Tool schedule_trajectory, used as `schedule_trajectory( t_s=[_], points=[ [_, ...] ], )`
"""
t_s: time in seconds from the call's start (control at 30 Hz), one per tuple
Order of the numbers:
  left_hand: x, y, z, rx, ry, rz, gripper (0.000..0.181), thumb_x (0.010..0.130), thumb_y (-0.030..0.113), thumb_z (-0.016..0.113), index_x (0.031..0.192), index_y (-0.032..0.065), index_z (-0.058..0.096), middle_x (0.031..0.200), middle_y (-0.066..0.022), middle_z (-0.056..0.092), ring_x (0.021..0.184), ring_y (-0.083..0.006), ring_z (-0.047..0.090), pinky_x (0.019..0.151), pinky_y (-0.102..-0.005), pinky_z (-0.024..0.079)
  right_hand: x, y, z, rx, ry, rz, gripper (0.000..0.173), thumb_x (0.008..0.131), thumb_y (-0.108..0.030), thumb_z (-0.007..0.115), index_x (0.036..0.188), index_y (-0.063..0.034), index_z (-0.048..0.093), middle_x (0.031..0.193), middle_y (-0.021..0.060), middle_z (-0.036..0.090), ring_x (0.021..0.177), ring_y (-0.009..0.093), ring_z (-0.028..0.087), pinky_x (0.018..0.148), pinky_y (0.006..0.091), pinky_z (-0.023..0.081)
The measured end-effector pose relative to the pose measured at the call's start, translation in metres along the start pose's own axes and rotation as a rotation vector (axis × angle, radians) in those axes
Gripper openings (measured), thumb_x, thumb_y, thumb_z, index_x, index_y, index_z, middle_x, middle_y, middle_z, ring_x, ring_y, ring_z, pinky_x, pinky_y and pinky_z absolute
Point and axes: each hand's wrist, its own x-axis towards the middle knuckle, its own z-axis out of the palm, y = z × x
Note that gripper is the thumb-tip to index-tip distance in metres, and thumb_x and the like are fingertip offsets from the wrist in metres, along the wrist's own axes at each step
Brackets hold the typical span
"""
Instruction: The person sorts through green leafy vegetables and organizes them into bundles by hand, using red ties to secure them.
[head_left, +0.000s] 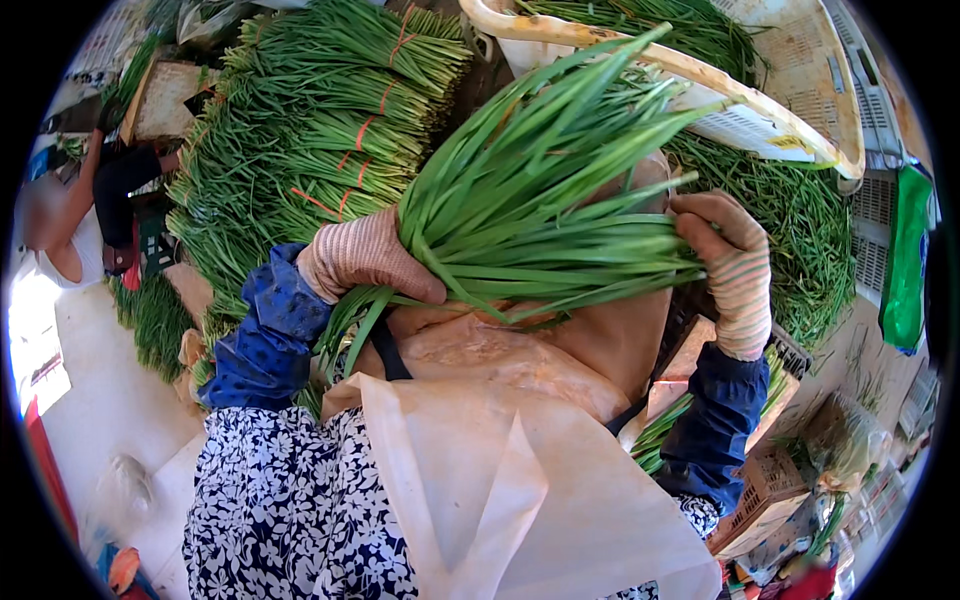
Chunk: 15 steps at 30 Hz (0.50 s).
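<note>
A loose bunch of long flat green leaves, like garlic chives (555, 172), fans out across my lap above a stained apron (510, 352). My left hand (382, 255), in a knitted work glove, grips the bunch at its left part, thumb on top. My right hand (716, 232), gloved too, is at the right edge of the leaves with thumb and fingertips close together; whether it pinches a leaf tip cannot be told. Tied bundles of the same greens (330, 127), with red bands, are stacked beyond my left hand.
A white plastic basket (667, 60) holding greens stands at the upper right. Loose leaves (780, 225) are heaped below it. A brown crate (761, 495) sits at the lower right. Another person (71, 225) is at the far left, near more greens (154, 322).
</note>
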Motion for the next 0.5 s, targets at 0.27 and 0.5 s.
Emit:
schedule_trajectory(
  t_s=[0.27,0.5],
  points=[
    [0.005,0.011,0.023,0.118,-0.127,-0.117,0.078,0.066,0.001,0.087,0.136,0.0034,0.053,0.129,-0.0088,0.063,0.114,-0.0158,0.058,0.100,-0.0340,0.047,-0.019,-0.009,-0.028,-0.142,0.569,-0.205,0.030,0.085,-0.002,0.070,0.114,-0.0038,0.068,0.108,0.0065,0.068,0.098,0.016,0.061,0.089,0.0311,0.049],
    [0.004,0.012,0.030,0.090,-0.124,-0.099,0.075,0.066,0.001,0.086,0.135,0.0032,0.054,0.130,-0.0102,0.063,0.114,-0.0170,0.058,0.101,-0.0346,0.047,0.018,-0.046,0.008,-1.120,0.105,-0.566,0.060,0.075,-0.054,0.071,0.102,-0.0006,0.070,0.104,0.0175,0.068,0.111,0.039,0.057,0.104,0.0541,0.036]
  ],
)
